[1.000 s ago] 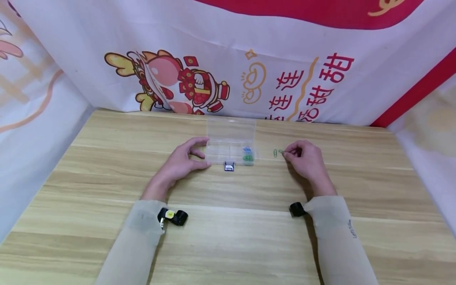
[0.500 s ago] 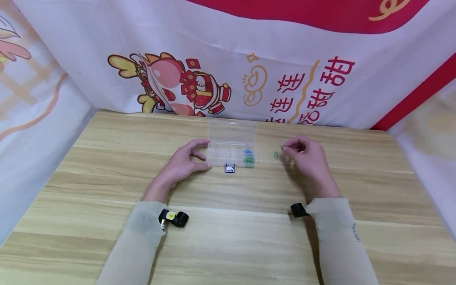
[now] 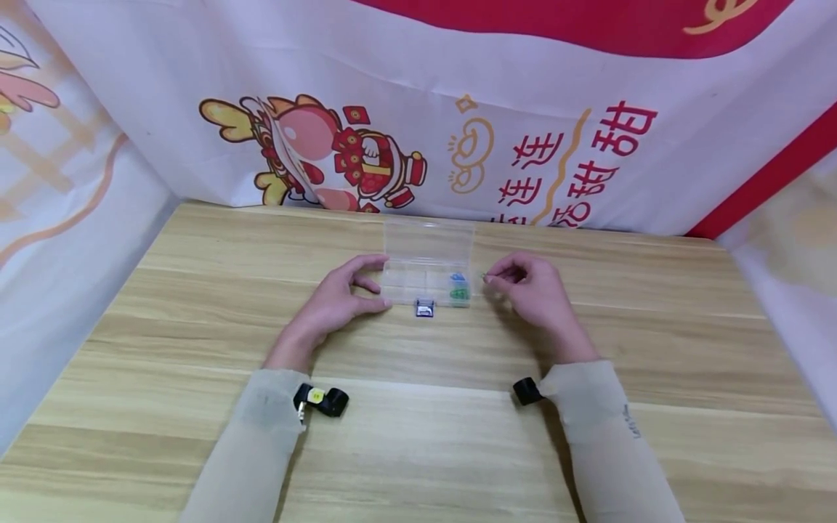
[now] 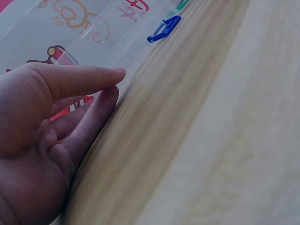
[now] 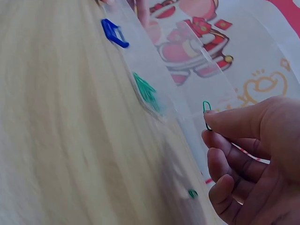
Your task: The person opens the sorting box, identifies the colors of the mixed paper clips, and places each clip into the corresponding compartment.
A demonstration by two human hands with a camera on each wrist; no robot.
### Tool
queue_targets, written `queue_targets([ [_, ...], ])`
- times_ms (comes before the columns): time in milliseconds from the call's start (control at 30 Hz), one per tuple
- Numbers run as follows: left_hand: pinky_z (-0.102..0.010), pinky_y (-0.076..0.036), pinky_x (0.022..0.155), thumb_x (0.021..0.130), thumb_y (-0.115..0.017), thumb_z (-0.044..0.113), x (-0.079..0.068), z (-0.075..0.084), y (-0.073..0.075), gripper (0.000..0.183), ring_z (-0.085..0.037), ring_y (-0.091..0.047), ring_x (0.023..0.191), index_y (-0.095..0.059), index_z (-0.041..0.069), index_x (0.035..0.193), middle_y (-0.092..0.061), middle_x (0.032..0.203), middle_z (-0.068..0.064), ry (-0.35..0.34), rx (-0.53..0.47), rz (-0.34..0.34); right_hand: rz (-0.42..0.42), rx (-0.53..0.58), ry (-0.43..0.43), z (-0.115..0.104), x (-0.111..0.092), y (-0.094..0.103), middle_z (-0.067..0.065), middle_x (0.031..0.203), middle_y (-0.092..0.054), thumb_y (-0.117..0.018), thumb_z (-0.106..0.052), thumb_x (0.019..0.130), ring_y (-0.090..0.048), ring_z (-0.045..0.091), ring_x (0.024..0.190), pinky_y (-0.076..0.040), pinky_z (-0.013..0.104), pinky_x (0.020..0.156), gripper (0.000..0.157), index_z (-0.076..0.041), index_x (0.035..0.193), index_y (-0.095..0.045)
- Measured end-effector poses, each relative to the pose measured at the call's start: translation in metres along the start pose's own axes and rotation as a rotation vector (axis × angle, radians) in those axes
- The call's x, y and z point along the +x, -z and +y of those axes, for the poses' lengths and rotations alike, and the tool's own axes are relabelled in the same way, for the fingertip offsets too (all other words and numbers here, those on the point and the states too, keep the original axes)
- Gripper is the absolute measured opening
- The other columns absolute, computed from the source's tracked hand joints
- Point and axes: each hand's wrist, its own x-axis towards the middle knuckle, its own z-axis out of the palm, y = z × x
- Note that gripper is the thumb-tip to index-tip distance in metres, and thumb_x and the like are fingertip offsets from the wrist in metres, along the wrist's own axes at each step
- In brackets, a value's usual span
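Observation:
A clear plastic compartment box lies on the table, its lid raised at the back. My left hand holds its left end, thumb at the front corner and a finger at the back one. Green paper clips fill the front right compartment, with blue pieces behind them. Just right of the box, my right hand pinches a green paper clip between thumb and index finger. Another green clip lies on the table, hidden by this hand in the head view.
A blue latch juts from the box's front edge. The wooden table ends at a printed cloth hanging close behind the raised lid. More cloth borders the table on both sides.
My right hand has lifted the green paper clip off the table and carried it left to the box's right end. My left hand keeps its hold on the box.

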Motion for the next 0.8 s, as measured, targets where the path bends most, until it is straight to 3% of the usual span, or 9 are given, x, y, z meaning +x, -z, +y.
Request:
queue_targets([
  [367, -0.036, -0.049, 0.096, 0.089, -0.088, 0.01, 0.0, -0.001, 0.0, 0.076, -0.027, -0.063, 0.118, -0.056, 0.028, 0.155, -0.061, 0.152, 0.0, -0.006, 0.006, 0.005, -0.065, 0.007, 0.061, -0.005, -0.002, -0.02, 0.009, 0.104, -0.07, -0.076, -0.016, 0.1, -0.061, 0.024, 0.092, -0.054, 0.033, 0.075, 0.009, -0.012, 0.108, -0.074],
  [800, -0.036, -0.05, 0.096, 0.086, -0.089, 0.008, -0.003, 0.003, -0.001, 0.077, -0.029, -0.061, 0.123, -0.057, 0.026, 0.155, -0.06, 0.152, -0.001, 0.01, -0.01, 0.014, -0.055, -0.007, 0.075, -0.007, -0.003, -0.029, 0.009, 0.103, -0.072, -0.079, -0.017, 0.098, -0.063, 0.024, 0.093, -0.053, 0.037, 0.081, 0.01, -0.012, 0.105, -0.074],
])
